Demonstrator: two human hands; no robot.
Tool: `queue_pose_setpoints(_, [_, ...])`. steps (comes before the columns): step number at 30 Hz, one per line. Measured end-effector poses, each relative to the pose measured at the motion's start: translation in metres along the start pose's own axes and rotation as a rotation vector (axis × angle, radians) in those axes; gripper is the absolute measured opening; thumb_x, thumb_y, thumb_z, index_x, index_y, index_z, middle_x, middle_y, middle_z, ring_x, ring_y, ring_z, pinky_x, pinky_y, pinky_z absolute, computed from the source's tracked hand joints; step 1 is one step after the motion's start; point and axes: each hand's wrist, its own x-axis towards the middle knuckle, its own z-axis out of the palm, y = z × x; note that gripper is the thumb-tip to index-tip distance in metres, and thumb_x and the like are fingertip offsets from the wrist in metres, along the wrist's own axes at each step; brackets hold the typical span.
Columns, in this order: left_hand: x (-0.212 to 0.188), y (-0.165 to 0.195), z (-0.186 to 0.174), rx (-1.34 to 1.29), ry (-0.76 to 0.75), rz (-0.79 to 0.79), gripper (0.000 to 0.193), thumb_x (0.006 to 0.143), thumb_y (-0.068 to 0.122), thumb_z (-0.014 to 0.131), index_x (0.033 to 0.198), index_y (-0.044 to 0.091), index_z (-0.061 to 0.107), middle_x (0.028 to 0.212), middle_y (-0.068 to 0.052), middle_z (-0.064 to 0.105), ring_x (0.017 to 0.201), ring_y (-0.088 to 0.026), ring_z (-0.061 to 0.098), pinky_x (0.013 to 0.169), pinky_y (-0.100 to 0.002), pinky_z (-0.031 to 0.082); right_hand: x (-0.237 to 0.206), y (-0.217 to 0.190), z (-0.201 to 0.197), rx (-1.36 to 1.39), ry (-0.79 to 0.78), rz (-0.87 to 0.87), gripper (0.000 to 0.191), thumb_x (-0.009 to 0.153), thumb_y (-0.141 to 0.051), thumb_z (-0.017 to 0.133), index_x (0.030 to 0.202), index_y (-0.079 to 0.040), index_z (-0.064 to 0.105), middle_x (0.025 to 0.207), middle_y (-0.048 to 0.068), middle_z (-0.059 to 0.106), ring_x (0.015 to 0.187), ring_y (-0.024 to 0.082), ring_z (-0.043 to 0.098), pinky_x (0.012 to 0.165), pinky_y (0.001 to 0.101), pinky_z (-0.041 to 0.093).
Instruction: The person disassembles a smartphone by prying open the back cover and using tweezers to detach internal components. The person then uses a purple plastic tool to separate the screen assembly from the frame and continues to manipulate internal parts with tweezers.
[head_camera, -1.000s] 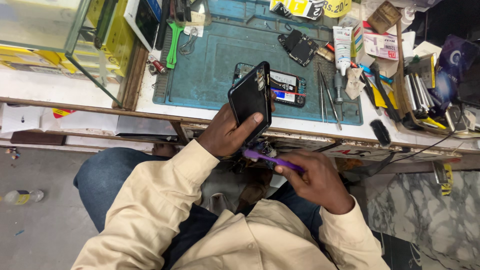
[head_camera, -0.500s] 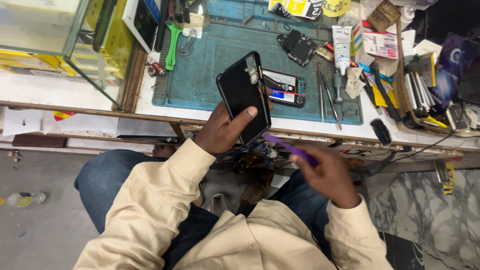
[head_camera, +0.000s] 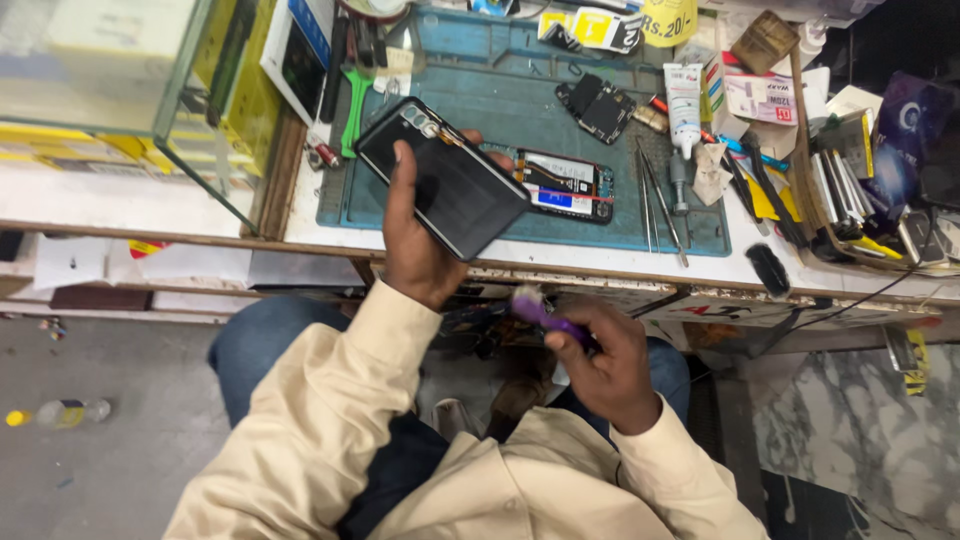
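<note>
Landmark: teal work mat lying on the surface; all places given from it.
Left hand: holding a black phone back panel above the mat's near-left corner, grip clamped on it, thumb pressing across its face, fingers wrapping behind.
Panel pose: tilting, camera cutout end pointing away toward the mat's left side.
Right hand: sitting below the mat's near edge, over the lap, grip closed around a purple brush, bristle end pointing left.
Hands: staying apart, brush not touching the panel.
On the mat: opened phone body lying near centre, just right of the held panel; tweezers lying right of that; small black part resting toward the far side.
Right of the mat: white tube, clutter of tools.
Left of the mat: green tool, glass case.
Handling judgement: panel looking thin, light, stiff, glossy so likely slippery; probably cracking if bent or dropped.
Where to hold: by the long edges, as the left hand is doing, keeping pressure off the middle and the camera end.
</note>
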Motion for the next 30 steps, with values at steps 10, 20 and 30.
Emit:
queue_pose_setpoints(10, [-0.016, -0.032, 0.023, -0.242, -0.049, -0.095, 0.091, 0.100, 0.079, 0.030, 0.135, 0.000, 0.058, 0.118, -0.024, 0.071, 0.098, -0.036, 0.073, 0.073, -0.043, 0.062, 0.005, -0.024, -0.004, -0.060, 0.029, -0.037, 0.025, 0.092, -0.025, 0.077, 0.095, -0.002, 0.067, 0.077, 0.007, 0.067, 0.058, 0.015, 0.059, 0.054, 0.0286, 0.044])
queue_pose_setpoints(20, [-0.019, -0.049, 0.024, -0.275, 0.101, -0.078, 0.074, 0.106, 0.066, 0.035, 0.130, 0.000, 0.058, 0.114, -0.017, 0.071, 0.110, -0.037, 0.069, 0.094, -0.051, 0.058, 0.010, 0.000, -0.024, 0.026, 0.290, 0.197, 0.017, 0.103, -0.016, 0.068, 0.096, -0.001, 0.066, 0.071, 0.002, 0.061, 0.062, 0.007, 0.051, 0.056, 0.0252, 0.039])
queue_pose_setpoints(30, [-0.018, -0.039, 0.016, -0.019, 0.033, -0.007, 0.070, 0.110, 0.062, 0.029, 0.126, 0.000, 0.057, 0.111, -0.025, 0.069, 0.108, -0.035, 0.071, 0.098, -0.050, 0.058, -0.001, -0.002, -0.024, -0.282, 0.302, 0.169, 0.024, 0.098, -0.019, 0.073, 0.083, -0.002, 0.065, 0.060, 0.004, 0.052, 0.051, 0.012, 0.046, 0.050, 0.0315, 0.035])
